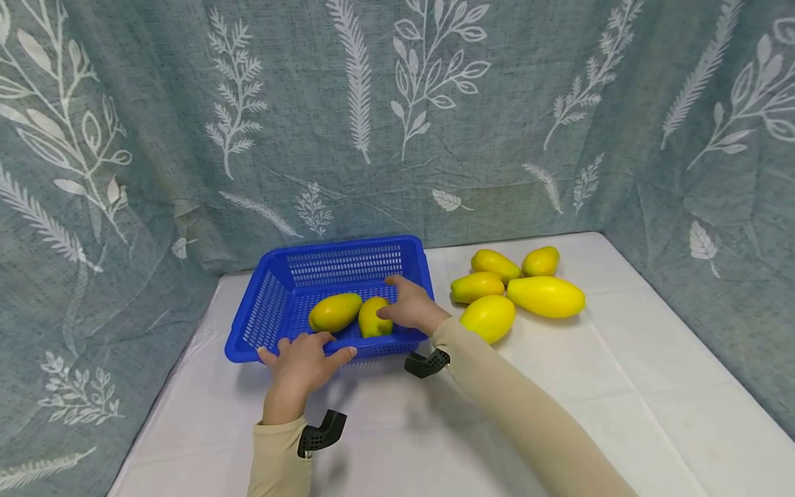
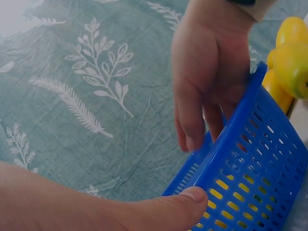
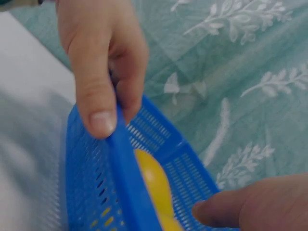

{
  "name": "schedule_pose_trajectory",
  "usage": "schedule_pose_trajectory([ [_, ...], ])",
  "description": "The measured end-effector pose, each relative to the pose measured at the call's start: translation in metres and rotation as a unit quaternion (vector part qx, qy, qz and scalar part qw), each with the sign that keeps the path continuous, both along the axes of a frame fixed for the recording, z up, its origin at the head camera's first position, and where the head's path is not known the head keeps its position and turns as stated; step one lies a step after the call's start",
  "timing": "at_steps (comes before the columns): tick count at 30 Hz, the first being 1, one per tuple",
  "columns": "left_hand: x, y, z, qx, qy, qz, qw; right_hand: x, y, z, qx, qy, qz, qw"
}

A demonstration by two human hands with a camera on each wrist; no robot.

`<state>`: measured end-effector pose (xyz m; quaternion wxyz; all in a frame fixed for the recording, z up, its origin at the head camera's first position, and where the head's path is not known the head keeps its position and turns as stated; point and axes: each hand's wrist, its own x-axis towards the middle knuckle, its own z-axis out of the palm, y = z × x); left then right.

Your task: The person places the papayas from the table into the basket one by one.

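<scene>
A blue plastic basket (image 1: pixel 338 246) with slotted walls stands on the white cloth. Two yellow papaya-like fruits lie inside it, a left one (image 1: pixel 335 313) and a right one (image 1: pixel 371 321). My left hand (image 1: pixel 301 366) grips the near rim, its thumb outside the wall and its fingers over the edge, as the right wrist view shows too. Over the basket's right side reaches my right hand (image 1: pixel 413 304), fingers loosely extended, thumb overlapping the right fruit in the head view. In the left wrist view, this hand (image 2: pixel 211 72) hangs beside the rim with nothing gripped.
Right of the basket, several more yellow fruits lie in a cluster, among them a large long one (image 1: pixel 546 297) and a rounder one (image 1: pixel 488 319) near the right sleeve. A green leaf-patterned curtain (image 1: pixel 397 186) closes off the back and sides of the white table (image 1: pixel 621 400).
</scene>
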<state>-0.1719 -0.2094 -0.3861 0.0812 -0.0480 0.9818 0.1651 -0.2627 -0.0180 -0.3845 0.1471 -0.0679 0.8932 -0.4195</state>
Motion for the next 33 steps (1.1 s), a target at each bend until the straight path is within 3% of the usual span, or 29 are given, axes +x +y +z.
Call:
schedule_pose_trajectory([
  [5,-0.001,-0.001,0.0,0.003,0.003,-0.004,1.0,0.003,0.024,0.015,-0.041,0.033,-0.011,0.999],
  [9,-0.001,-0.001,0.001,0.008,-0.002,-0.005,1.0,0.001,0.057,0.032,-0.092,0.044,-0.046,0.994],
  [18,-0.001,0.0,0.001,0.012,-0.005,-0.008,0.9999,0.006,0.156,0.052,-0.215,0.059,-0.128,0.966],
  [25,0.001,-0.002,-0.001,0.013,-0.009,-0.004,0.9999,0.018,0.199,0.036,-0.243,0.05,-0.191,0.95],
  [33,0.001,-0.002,-0.001,0.013,-0.006,-0.007,0.9999,0.025,0.214,-0.001,-0.28,0.015,-0.222,0.934],
])
